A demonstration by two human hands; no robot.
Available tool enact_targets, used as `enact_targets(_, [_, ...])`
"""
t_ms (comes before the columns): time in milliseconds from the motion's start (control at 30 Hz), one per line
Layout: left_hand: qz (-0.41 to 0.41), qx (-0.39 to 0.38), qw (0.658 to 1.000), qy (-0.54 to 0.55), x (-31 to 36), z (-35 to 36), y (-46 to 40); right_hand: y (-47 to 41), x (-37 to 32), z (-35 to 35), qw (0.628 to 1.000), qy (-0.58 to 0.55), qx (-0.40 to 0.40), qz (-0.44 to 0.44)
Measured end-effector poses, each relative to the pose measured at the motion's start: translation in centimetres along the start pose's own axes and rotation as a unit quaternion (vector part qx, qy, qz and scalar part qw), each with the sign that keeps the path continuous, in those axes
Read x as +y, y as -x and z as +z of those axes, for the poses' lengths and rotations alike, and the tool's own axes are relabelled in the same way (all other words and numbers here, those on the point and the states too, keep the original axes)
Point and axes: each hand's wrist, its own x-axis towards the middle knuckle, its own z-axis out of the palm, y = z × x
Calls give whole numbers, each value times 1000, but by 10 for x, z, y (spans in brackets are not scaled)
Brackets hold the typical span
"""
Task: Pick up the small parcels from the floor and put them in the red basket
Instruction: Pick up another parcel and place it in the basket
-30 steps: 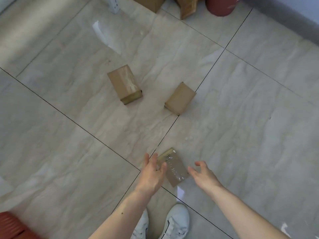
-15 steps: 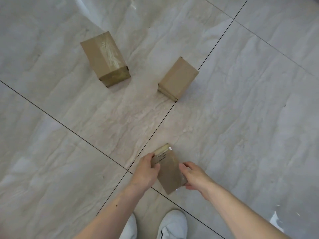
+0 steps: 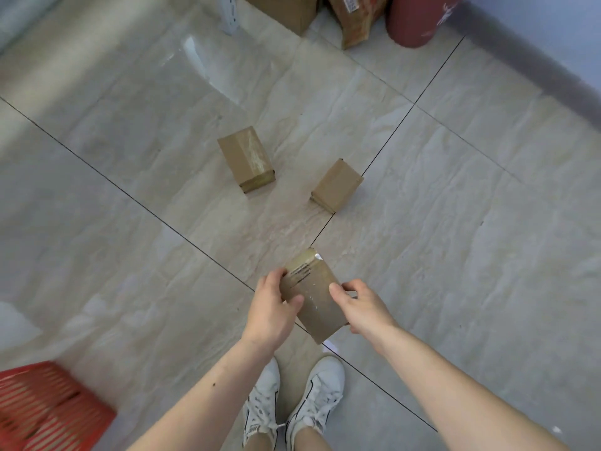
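A red basket (image 3: 48, 408) sits cut off by the lower left corner, its slatted wall blurred. At the top edge, two cardboard boxes (image 3: 286, 9), a dark red cylinder (image 3: 419, 21) and a white object (image 3: 229, 14) show only their lower parts. The held parcel (image 3: 313, 297) hides the fingers of the left hand (image 3: 271, 312) and right hand (image 3: 364, 307); its printed label is too small to read. The white sneakers (image 3: 294, 402) are partly behind the forearms.
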Motion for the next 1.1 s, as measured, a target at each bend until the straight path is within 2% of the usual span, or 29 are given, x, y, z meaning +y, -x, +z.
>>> enact_targets(233, [51, 61, 997, 20, 51, -77, 67, 89, -68, -5, 996, 60, 30, -65])
enact_targets(467, [80, 118, 989, 39, 48, -121, 120, 156, -99, 14, 983, 129, 39, -127])
enact_targets(800, [68, 196, 976, 60, -27, -149, 195, 227, -81, 83, 963, 212, 6, -169])
enact_targets(1100, [15, 255, 960, 111, -122, -218, 254, 278, -78, 196, 944, 260, -51, -198])
